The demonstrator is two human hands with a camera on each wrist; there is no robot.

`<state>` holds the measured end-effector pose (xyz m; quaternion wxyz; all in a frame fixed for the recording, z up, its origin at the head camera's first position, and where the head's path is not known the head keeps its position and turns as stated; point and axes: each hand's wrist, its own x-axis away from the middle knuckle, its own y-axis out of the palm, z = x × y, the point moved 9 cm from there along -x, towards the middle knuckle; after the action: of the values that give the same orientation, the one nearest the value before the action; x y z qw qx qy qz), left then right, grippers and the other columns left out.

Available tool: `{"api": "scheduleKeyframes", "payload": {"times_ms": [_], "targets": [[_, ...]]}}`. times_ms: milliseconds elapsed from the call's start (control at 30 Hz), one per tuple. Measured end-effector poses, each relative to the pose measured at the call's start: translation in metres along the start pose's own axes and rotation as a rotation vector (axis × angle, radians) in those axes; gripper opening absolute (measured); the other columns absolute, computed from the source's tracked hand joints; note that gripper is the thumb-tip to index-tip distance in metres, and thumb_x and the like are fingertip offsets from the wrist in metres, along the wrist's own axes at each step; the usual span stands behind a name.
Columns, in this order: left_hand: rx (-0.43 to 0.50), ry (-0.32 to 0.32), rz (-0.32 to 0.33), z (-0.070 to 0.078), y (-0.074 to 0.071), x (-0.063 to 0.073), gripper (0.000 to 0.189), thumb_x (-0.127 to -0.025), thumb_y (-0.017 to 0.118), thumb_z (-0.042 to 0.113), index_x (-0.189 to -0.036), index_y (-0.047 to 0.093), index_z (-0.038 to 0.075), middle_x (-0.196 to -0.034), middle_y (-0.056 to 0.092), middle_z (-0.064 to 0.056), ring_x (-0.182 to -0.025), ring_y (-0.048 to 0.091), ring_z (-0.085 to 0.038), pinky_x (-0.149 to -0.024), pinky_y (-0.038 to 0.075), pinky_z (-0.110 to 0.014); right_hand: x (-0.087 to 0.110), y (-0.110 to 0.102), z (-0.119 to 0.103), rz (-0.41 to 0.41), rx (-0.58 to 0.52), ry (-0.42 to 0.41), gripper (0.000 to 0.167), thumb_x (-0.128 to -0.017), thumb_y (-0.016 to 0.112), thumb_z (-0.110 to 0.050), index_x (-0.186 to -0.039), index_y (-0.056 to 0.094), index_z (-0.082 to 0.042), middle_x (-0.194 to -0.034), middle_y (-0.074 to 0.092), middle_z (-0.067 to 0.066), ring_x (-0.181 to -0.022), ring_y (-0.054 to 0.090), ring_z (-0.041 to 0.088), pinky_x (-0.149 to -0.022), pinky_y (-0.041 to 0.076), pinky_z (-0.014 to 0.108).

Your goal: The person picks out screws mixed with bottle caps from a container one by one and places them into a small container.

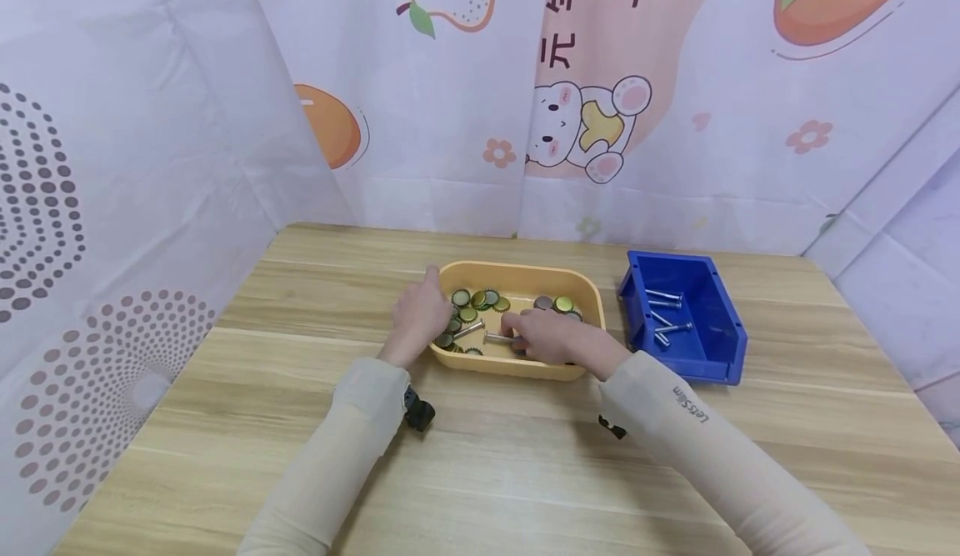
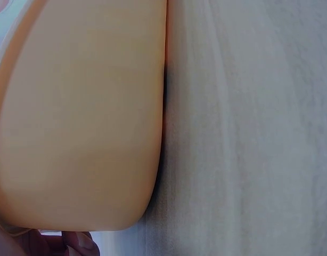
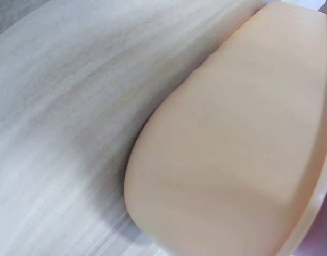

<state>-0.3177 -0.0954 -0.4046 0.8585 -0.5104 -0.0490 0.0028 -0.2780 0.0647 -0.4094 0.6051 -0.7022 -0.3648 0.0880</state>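
Note:
A shallow yellow-orange plastic tub (image 1: 517, 272) sits mid-table in the head view, with bottle caps (image 1: 468, 314) scattered inside. My left hand (image 1: 422, 310) grips the tub's left rim; the left wrist view shows its curled fingertips (image 2: 81, 242) at the tub's edge. Inside the tub, my right hand (image 1: 551, 335) reaches over the front rim and pinches a silver bolt (image 1: 498, 338), whose headed end points left. Another bolt (image 1: 470, 328) lies among the caps to the left. The right wrist view shows mostly the tub's outer wall (image 3: 233, 144), with the fingers hidden.
Right of the tub stands a blue plastic bin (image 1: 693, 364) holding several silver bolts (image 1: 663, 314). Both rest on a wood-grain table (image 1: 480, 456). A printed curtain (image 1: 450, 122) hangs along the table's back edge.

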Motion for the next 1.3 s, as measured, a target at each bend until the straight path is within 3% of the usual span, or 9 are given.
{"api": "scheduleKeyframes", "payload": {"times_ms": [133, 300, 600, 800, 1033, 1300], "targets": [[0.003, -0.004, 0.000, 0.000, 0.000, 0.001, 0.050, -0.092, 0.053, 0.015, -0.140, 0.040, 0.013, -0.087, 0.062, -0.014, -0.069, 0.058, -0.027, -0.052, 0.040, -0.034, 0.001, -0.001, 0.006, -0.018, -0.116, 0.045, 0.015, -0.100, 0.050, -0.009, -0.115, 0.052, -0.009, -0.088, 0.062, 0.004, -0.072, 0.052, 0.015, -0.063, 0.042, 0.026], [0.012, -0.006, -0.006, 0.001, 0.000, 0.001, 0.050, -0.093, 0.052, 0.016, -0.141, 0.040, 0.013, -0.088, 0.062, -0.014, -0.069, 0.058, -0.027, -0.052, 0.040, -0.033, 0.003, -0.004, 0.013, 0.002, -0.243, 0.068, 0.011, -0.101, 0.047, -0.008, -0.111, 0.052, -0.008, -0.092, 0.061, 0.004, -0.075, 0.052, 0.016, -0.065, 0.042, 0.026], [0.016, -0.014, -0.018, 0.000, 0.000, 0.001, 0.051, -0.093, 0.051, 0.016, -0.142, 0.038, 0.014, -0.085, 0.061, -0.013, -0.067, 0.057, -0.026, -0.051, 0.039, -0.033, 0.006, -0.009, 0.017, 0.057, -0.315, 0.031, 0.012, -0.100, 0.049, -0.010, -0.110, 0.053, -0.005, -0.084, 0.061, 0.006, -0.076, 0.055, 0.016, -0.071, 0.045, 0.028], [0.020, -0.015, -0.021, 0.001, 0.000, 0.001, 0.050, -0.094, 0.050, 0.017, -0.142, 0.037, 0.014, -0.087, 0.062, -0.013, -0.068, 0.058, -0.026, -0.052, 0.040, -0.034, 0.010, -0.015, 0.021, 0.093, -0.389, 0.020, 0.019, -0.095, 0.047, -0.001, -0.114, 0.052, -0.001, -0.087, 0.066, 0.007, -0.076, 0.057, 0.014, -0.073, 0.046, 0.028], [0.023, -0.015, -0.025, 0.001, -0.001, 0.001, 0.050, -0.095, 0.050, 0.017, -0.143, 0.037, 0.013, -0.088, 0.062, -0.013, -0.068, 0.058, -0.026, -0.052, 0.040, -0.034, 0.017, -0.030, 0.023, 0.169, -0.377, -0.036, 0.017, -0.094, 0.053, -0.001, -0.111, 0.054, 0.001, -0.085, 0.071, 0.006, -0.074, 0.058, 0.010, -0.070, 0.046, 0.025], [0.025, -0.009, -0.029, 0.001, -0.001, 0.002, 0.047, -0.095, 0.049, 0.017, -0.141, 0.038, 0.013, -0.085, 0.062, -0.013, -0.066, 0.057, -0.026, -0.051, 0.040, -0.033, 0.028, -0.048, 0.027, 0.191, -0.436, -0.065, 0.014, -0.096, 0.057, -0.004, -0.109, 0.053, -0.001, -0.091, 0.073, 0.015, -0.076, 0.066, 0.020, -0.069, 0.052, 0.028]]}}
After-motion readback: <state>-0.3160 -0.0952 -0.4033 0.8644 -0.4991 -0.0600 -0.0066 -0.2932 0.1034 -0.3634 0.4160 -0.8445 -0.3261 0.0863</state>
